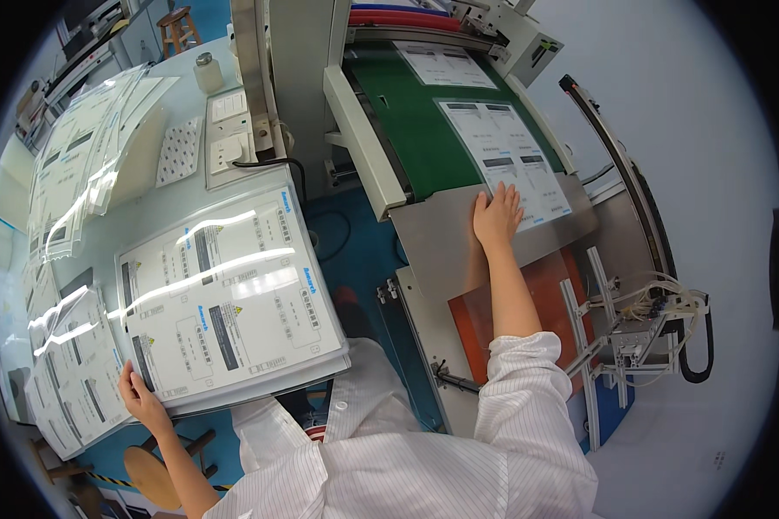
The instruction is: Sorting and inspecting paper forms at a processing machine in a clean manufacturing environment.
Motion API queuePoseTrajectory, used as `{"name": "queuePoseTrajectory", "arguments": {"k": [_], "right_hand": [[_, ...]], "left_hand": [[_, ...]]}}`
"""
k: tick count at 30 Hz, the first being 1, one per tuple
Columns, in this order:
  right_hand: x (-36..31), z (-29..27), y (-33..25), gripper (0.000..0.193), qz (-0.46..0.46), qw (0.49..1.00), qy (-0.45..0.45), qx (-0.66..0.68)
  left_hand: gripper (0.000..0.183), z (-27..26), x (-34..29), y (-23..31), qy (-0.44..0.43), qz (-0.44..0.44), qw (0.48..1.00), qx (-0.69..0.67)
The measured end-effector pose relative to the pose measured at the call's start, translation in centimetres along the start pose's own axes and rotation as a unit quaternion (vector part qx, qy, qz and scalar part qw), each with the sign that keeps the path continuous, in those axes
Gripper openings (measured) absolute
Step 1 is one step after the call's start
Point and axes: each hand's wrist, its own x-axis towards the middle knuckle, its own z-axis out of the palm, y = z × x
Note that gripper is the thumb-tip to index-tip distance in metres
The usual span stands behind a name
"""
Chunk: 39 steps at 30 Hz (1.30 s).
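Observation:
A printed, white-backed sheet (525, 177) lies partly on the green conveyor belt and partly on a bare metal plate. My right hand (497, 221) rests flat over its near left edge, fingers stretched out. On the left, a thick stack of glossy printed sheets (251, 324) sits at the front of the table. My left hand (143, 400) touches the near left corner of this stack, its fingers extended along the edge and not closed round anything I can see.
Another printed sheet (444, 65) lies farther up the green belt (398, 130). More sheets (82, 164) cover the table's left side, near a small bottle (208, 73). A metal frame with hoses (640, 324) stands at the right, beside an orange panel (476, 333). A round stool (151, 476) is below the table.

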Motion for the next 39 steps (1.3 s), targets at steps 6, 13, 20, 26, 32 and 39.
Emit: {"name": "queuePoseTrajectory", "arguments": {"k": [6,13,20,26,32,39], "right_hand": [[-0.5,-0.6,0.5,0.068,0.030,0.998,-0.052,0.003],[-10.6,-4.4,0.3,0.078,-0.061,0.993,-0.083,0.056],[-16.2,-10.5,-0.8,0.084,-0.151,0.968,-0.196,0.038],[-15.7,-9.7,-1.5,0.051,-0.120,0.979,-0.165,0.001],[-20.3,-14.8,-9.7,0.047,-0.262,0.949,-0.039,0.172],[-26.3,-14.3,-17.9,0.042,-0.614,0.748,-0.119,0.221]], "left_hand": [[0.029,0.6,0.3,0.3,0.007,0.003,1.000,0.001],[0.028,0.6,0.1,0.7,0.022,-0.014,1.000,-0.018],[0.026,0.2,-0.2,1.4,0.036,-0.015,0.999,0.010],[0.024,0.0,-0.3,3.6,0.049,0.008,0.999,-0.018],[0.021,-1.2,0.1,5.8,0.133,0.128,0.981,0.066],[0.038,-3.0,0.6,7.4,-0.132,-0.207,0.840,-0.485]]}}
